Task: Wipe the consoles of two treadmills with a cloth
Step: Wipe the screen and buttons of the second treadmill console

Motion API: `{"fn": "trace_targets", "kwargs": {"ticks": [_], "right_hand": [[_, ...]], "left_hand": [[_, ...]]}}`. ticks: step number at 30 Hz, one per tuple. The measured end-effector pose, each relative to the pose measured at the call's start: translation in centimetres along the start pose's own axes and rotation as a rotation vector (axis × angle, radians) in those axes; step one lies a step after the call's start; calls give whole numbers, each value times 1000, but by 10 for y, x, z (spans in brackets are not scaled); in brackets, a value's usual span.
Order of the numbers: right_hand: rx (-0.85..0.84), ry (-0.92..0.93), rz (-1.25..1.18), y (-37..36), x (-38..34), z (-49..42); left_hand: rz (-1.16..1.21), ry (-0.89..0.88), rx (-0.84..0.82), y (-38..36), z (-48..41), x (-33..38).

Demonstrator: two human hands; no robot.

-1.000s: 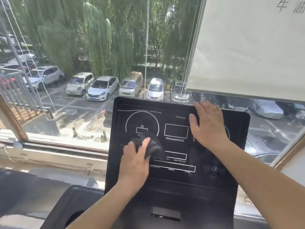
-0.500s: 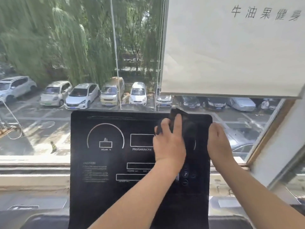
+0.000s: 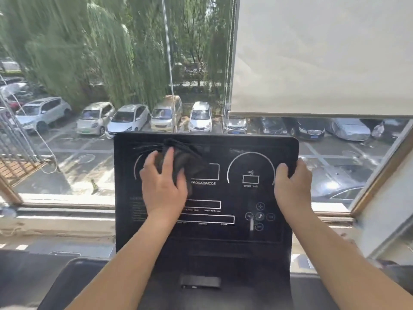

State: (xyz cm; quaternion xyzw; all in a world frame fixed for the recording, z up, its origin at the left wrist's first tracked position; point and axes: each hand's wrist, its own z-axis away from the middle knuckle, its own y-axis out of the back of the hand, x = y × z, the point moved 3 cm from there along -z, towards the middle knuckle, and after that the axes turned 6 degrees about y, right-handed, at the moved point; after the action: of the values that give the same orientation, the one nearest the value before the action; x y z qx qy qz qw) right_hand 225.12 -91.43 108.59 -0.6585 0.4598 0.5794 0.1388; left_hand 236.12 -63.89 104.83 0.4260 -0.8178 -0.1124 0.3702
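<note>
Item: treadmill console (image 3: pixel 223 233), centre frame, long axis running left to right. Left hand (image 3: pixel 164 186) pressed a dark cloth (image 3: pixel 183 159) on its upper left; right hand (image 3: pixel 291 186) clasped the right edge. Unwiped panel lay rightward, nearer the right hand.

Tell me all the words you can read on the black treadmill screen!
"PROGAM/MODE": on the console, under the middle box.
"SPEED": under the small box in the right dial.
Small print at lower left, captions under the long bars, round button marks: too blurred to read.
Left dial label: hidden by the left hand and cloth.
</note>
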Motion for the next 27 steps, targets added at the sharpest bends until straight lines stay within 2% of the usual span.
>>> {"fn": "trace_targets", "kwargs": {"ticks": [2, 3, 5, 8, 9, 10, 11, 14, 15, 16, 19, 20, 24, 27], "right_hand": [[-8, -20, 46, -5, 7, 12], [6, -21, 66, -7, 12, 16], [36, -49, 62, -12, 21, 26], [62, -113, 24, -16, 32, 38], [70, -137, 8, -17, 34, 41], [77, -174, -14, -16, 37, 44], [78, -212, -25, -14, 40, 46], [84, -298, -84, -6, 53, 50], [68, -326, -98, -2, 56, 51], [57, -348, -129, 3, 58, 52], [-16, -437, -211, 11, 77, 47], [-50, -459, -225, 14, 84, 43], [-105, -493, -330, 26, 94, 35], [-124, -493, -328, 30, 102, 34]], "left_hand": [[0, 194, 2, 2, 28, -20], [-5, 191, -14, -1, 50, -24], [-26, -7, -103, -6, 97, -26], [-76, -456, -289, -4, 113, -34], [-93, -493, -294, 0, 100, -39], [-95, -433, -265, 5, 84, -42], [-86, -288, -207, 11, 67, -45], [-12, 361, -72, 13, 37, -37], [-12, 438, -72, 10, 35, -25], [-24, 379, -77, 6, 34, -8], [-50, -150, -137, -7, 19, 47], [-71, -256, -152, -15, 8, 65], [-137, -228, -197, -41, -1, 136], [-150, -307, -272, -65, 58, 149]]}}
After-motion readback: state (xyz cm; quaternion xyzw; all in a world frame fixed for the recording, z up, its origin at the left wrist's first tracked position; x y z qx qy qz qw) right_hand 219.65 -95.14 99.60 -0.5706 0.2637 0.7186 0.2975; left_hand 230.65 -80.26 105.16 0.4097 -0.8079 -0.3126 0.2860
